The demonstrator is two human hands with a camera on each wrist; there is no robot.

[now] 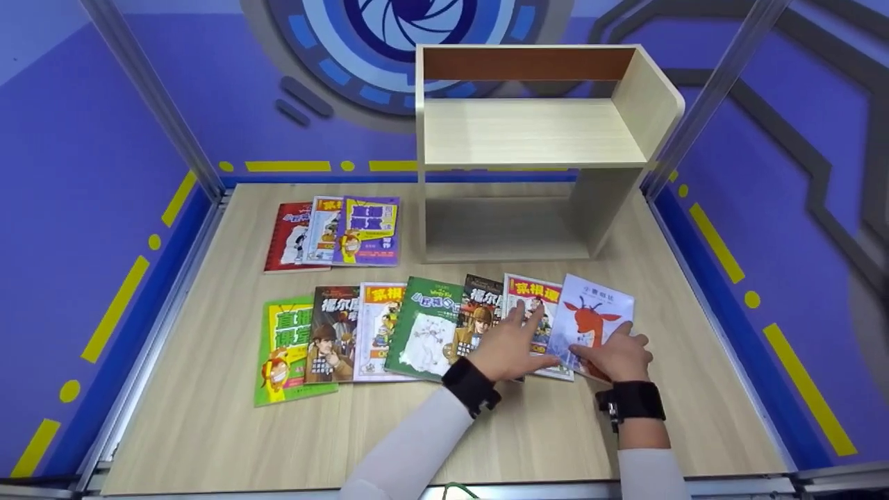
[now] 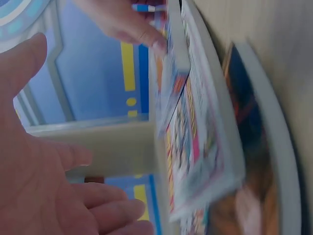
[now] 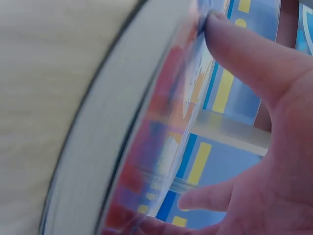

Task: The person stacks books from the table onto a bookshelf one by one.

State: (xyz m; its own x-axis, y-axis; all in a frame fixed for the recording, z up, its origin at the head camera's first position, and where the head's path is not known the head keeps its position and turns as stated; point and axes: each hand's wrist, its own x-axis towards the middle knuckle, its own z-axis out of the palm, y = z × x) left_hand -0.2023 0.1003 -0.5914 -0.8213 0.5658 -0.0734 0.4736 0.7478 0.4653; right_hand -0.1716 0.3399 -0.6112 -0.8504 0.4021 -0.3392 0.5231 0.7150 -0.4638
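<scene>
My right hand [image 1: 618, 354] holds a book with a red deer on its pale blue-grey cover [image 1: 594, 310], at the right end of an overlapping row. The thumb [image 3: 234, 34] presses on the cover, and the other fingers lie at the book's right edge. Over the neighbouring red-and-white comic book [image 1: 555, 364] is my left hand [image 1: 510, 347], fingers spread and holding nothing. Beneath and beside that hand lie a dark book with a detective [image 1: 479, 319] and a green book [image 1: 427, 330]. In the left wrist view, the left palm [image 2: 44, 191] stands apart from the book edges.
A two-tier wooden shelf [image 1: 535, 132] stands at the back right. More books continue the row leftward, ending with a bright green one [image 1: 292, 389]. Behind them, a red book [image 1: 281, 236], a white-bordered one [image 1: 321, 232] and a purple one [image 1: 368, 232] overlap. Purple panels [image 1: 90, 173] enclose the table.
</scene>
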